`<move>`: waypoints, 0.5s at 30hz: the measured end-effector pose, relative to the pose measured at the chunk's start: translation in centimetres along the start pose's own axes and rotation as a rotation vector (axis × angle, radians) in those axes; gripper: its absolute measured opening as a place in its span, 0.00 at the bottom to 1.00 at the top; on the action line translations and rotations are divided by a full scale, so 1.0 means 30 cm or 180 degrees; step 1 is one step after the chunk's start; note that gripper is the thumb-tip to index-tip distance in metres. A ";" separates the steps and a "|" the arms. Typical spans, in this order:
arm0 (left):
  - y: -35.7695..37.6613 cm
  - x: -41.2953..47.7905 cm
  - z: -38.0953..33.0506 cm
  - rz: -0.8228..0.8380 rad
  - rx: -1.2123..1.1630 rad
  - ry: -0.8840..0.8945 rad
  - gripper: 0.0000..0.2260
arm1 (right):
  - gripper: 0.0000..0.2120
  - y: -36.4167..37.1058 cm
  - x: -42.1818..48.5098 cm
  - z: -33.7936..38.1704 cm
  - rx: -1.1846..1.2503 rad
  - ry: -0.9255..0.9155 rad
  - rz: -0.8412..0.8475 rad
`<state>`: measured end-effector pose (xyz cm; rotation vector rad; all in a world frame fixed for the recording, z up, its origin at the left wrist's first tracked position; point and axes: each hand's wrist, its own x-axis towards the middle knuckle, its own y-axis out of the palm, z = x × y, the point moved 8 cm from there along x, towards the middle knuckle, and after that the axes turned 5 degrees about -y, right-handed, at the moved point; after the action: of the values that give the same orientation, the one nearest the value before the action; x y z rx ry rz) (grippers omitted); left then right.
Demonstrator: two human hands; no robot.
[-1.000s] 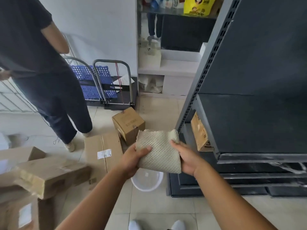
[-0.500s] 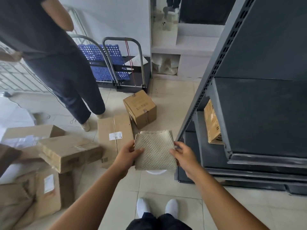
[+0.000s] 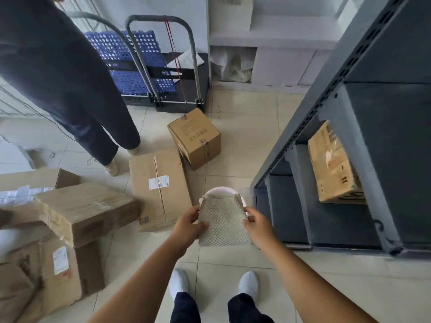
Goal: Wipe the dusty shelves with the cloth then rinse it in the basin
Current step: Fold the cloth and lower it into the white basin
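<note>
I hold a beige, dotted cloth (image 3: 223,220) flat between both hands, low in front of me. My left hand (image 3: 189,226) pinches its left edge and my right hand (image 3: 258,226) grips its right edge. Directly beneath the cloth a white basin (image 3: 219,190) stands on the tiled floor; only its far rim shows, the remainder hidden by the cloth. The dark grey metal shelves (image 3: 326,220) rise on the right, their lower boards just beyond my right hand.
Several cardboard boxes (image 3: 161,185) lie on the floor to the left and ahead. Another person (image 3: 70,89) stands at the upper left beside a folded trolley (image 3: 163,66). A box (image 3: 333,164) sits on a lower shelf. My feet (image 3: 248,284) are below.
My view has tipped further down, so my feet and the basin's rim show. Both hands have lowered the cloth over the basin, still gripping its two edges.
</note>
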<state>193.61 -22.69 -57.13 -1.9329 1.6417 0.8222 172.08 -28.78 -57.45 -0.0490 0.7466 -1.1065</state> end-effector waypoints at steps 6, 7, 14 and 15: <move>-0.038 0.414 0.244 -0.0141 0.0215 0.0015 0.18 | 0.12 0.166 0.318 -0.307 0.0039 0.0180 -0.0537; -0.041 0.499 0.307 -0.0186 0.0217 0.0010 0.17 | 0.13 0.205 0.385 -0.385 0.0062 0.0205 -0.0596; -0.042 1.187 0.832 -0.0471 0.0724 -0.0155 0.19 | 0.12 0.507 0.906 -0.988 -0.0175 0.0328 -0.0736; -0.047 1.283 0.904 -0.0554 0.0850 -0.0188 0.19 | 0.11 0.549 0.981 -1.069 -0.0223 0.0329 -0.0742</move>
<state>195.19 -30.73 -103.51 -1.8143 1.4433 0.5555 173.79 -34.93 -103.56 -0.1421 0.8886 -1.3119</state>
